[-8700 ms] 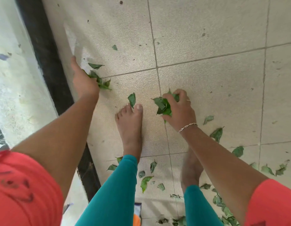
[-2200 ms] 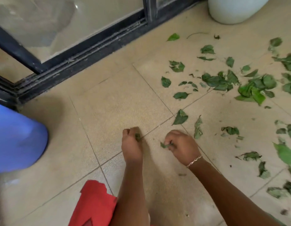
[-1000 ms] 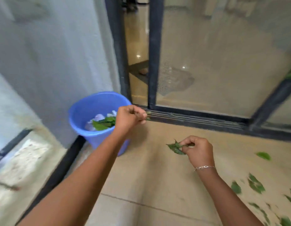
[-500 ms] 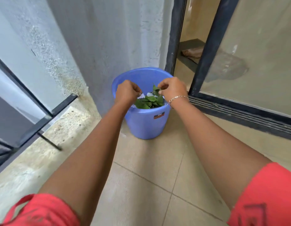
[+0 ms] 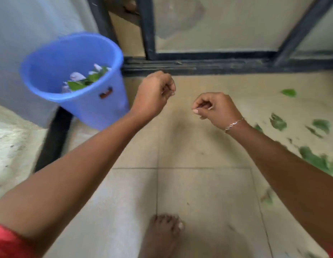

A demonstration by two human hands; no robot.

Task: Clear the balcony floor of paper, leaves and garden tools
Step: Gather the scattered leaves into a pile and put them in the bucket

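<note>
A blue plastic bucket (image 5: 98, 112) stands at the left by the wall, with green leaves (image 5: 83, 81) and crumpled paper (image 5: 75, 76) inside. My left hand (image 5: 154, 92) hovers just right of the bucket, its fingers curled with nothing in them. My right hand (image 5: 216, 108), with a bracelet on the wrist, is further right over bare floor, also curled and empty. Several green leaves (image 5: 277, 122) lie scattered on the tiles at the right, and one more leaf (image 5: 288, 92) lies nearer the door. The picture is motion-blurred.
The black sliding-door track (image 5: 199, 66) and glass panels run along the far side. A pale wall and a black railing post (image 5: 53, 138) stand at the left. My bare foot (image 5: 162, 233) rests on the beige tiles at the bottom.
Half a second ago both hands were over the bucket with leaves. Now they are empty and have moved right, away from it. My view has turned toward the leaves on the right.
</note>
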